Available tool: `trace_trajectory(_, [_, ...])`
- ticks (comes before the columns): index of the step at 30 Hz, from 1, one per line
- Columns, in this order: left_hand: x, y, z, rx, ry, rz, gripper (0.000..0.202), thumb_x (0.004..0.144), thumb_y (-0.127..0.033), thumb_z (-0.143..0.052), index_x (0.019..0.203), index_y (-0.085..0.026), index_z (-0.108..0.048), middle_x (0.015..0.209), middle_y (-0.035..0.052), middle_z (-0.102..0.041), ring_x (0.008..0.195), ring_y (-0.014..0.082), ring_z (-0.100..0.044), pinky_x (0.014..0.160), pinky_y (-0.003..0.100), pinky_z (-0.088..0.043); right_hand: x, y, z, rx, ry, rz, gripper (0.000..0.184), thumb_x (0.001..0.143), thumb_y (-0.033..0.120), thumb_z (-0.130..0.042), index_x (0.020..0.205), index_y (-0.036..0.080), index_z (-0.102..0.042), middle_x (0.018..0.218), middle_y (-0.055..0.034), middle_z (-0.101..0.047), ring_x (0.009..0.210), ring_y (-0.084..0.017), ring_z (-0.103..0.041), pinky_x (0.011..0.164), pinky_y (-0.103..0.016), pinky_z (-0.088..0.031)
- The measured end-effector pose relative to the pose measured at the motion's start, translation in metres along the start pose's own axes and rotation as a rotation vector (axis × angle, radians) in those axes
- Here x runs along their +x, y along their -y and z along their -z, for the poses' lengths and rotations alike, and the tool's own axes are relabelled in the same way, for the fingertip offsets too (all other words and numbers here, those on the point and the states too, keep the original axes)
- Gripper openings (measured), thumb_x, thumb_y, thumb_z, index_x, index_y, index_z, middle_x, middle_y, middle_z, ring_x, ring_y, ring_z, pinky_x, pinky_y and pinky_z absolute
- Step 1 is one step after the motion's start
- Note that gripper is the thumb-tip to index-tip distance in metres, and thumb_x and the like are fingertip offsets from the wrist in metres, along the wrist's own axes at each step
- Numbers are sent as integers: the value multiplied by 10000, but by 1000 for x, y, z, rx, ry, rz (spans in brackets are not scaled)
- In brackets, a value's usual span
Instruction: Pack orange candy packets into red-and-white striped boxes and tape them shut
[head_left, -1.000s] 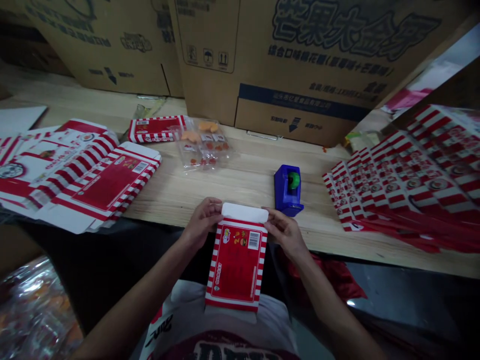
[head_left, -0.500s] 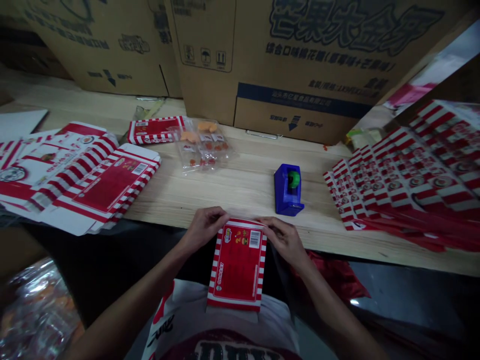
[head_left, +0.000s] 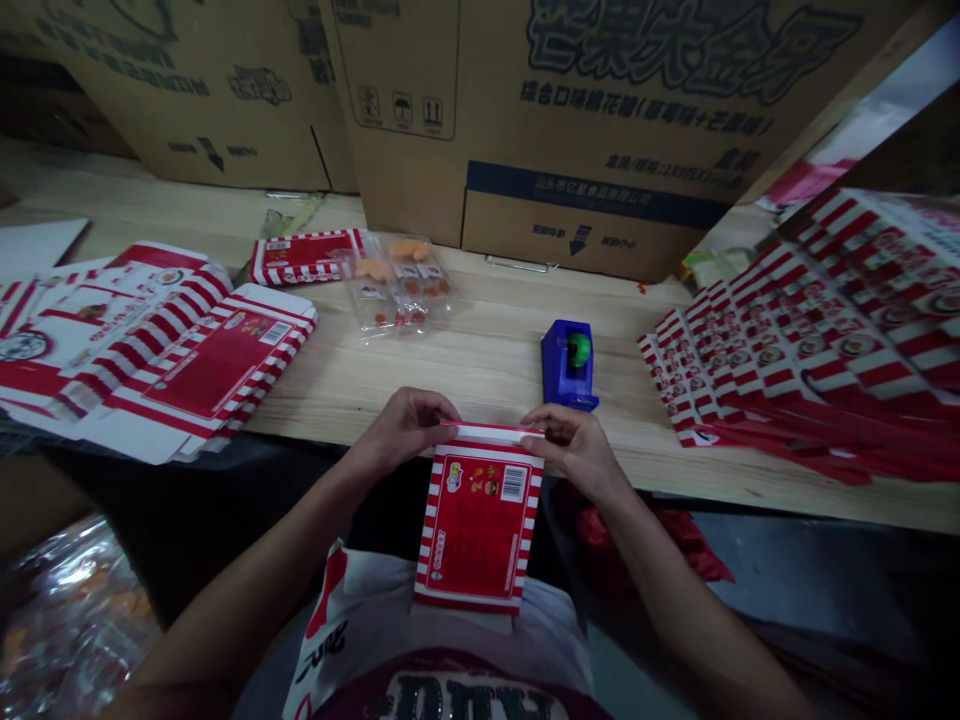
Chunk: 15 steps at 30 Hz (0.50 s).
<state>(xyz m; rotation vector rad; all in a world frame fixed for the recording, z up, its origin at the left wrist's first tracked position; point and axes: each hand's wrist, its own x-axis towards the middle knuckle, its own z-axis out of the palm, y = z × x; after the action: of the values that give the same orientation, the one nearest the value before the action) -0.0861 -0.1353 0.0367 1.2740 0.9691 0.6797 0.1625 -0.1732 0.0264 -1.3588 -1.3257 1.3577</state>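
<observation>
A flat red-and-white striped carton (head_left: 478, 525) stands against my body at the table edge, its barcode at the upper right. My left hand (head_left: 412, 425) pinches the top left corner of it, by the end flap. At the top right corner my right hand (head_left: 571, 445) pinches the same flap between thumb and fingers. The flap shows as a white strip with a red edge. Beyond my right hand a blue tape dispenser (head_left: 559, 372) with a green core sits on the table.
Flat cartons (head_left: 217, 365) are piled at the left. A closed carton (head_left: 300, 258) lies beside clear candy packs (head_left: 405, 285). Large cardboard boxes (head_left: 585, 130) line the back. Striped cartons (head_left: 810, 350) stand stacked at the right. More candy packs (head_left: 75, 620) lie low at the left.
The carton's top flap has come up and now shows as a white strip between my hands. Both hands have risen slightly, still at the top corners.
</observation>
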Motion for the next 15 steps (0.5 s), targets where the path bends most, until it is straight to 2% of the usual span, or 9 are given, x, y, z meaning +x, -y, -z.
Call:
trace_trajectory(2, [3,0,-1,-88,7,29,150,642,-260,-772,671,-139,-688,603,23,-673,565,149,-618,565,247,-466,0,-1,-2,39,6,-6,205,668,356,-762,729,197,-648,642,10,-647,566,-156,-581,544,-269,-456])
trace_trajectory(5, [3,4,-3,-129,-6,23,175,641,-270,-776,639,-141,-658,601,13,-658,576,148,-611,577,250,-465,-4,-6,-5,27,-37,44,183,727,356,-719,690,194,-641,662,4,-642,610,-159,-575,581,-270,-456])
trace_trajectory(11, [-9,17,-9,69,-45,-113,155,740,-290,-719,734,-144,-667,761,44,-668,712,166,-616,647,257,-480,-20,-24,-12,-10,-105,195,106,801,315,-693,806,213,-666,891,-41,-676,839,-198,-630,743,-295,-492])
trace_trajectory(15, [-12,31,-18,139,-162,-176,129,772,-259,-678,705,-157,-636,815,61,-673,756,175,-618,676,265,-479,-29,-37,-23,-1,-174,222,88,847,292,-645,805,216,-663,967,-59,-683,939,-210,-639,852,-333,-488])
